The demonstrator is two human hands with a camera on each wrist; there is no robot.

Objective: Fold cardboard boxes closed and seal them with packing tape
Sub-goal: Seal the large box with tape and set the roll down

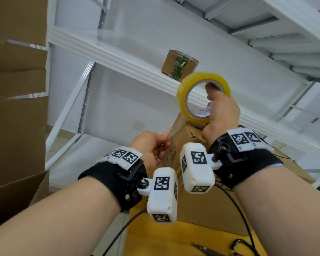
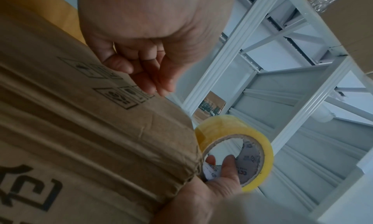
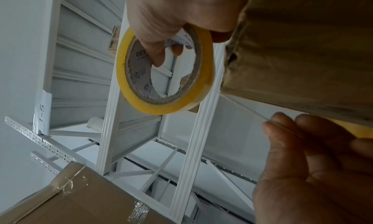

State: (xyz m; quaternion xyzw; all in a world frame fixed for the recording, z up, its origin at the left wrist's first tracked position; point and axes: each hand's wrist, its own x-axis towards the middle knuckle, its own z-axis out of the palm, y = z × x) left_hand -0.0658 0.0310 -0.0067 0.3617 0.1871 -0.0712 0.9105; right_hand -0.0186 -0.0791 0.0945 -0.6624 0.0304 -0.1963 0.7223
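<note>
A brown cardboard box (image 1: 196, 204) stands on the yellow table (image 1: 174, 239), its upper corner between my hands. My right hand (image 1: 217, 102) grips the roll of clear yellowish packing tape (image 1: 182, 89) above that corner, fingers through the core. A short clear strip of tape (image 1: 174, 127) runs down from the roll to my left hand (image 1: 164, 140), which pinches its free end beside the box's side. The left wrist view shows the left hand (image 2: 149, 77) against the printed box (image 2: 80, 131), with the roll (image 2: 260, 141) beyond. The right wrist view shows the roll (image 3: 206, 77) beside the box (image 3: 302, 51).
White metal shelving (image 1: 118, 58) rises behind, with a small taped carton (image 1: 179, 65) on one shelf. Stacked cardboard (image 1: 17, 89) and an open box (image 1: 17, 193) fill the left. Scissors (image 1: 209, 250) lie on the table near me. Another taped box (image 3: 80, 198) appears in the right wrist view.
</note>
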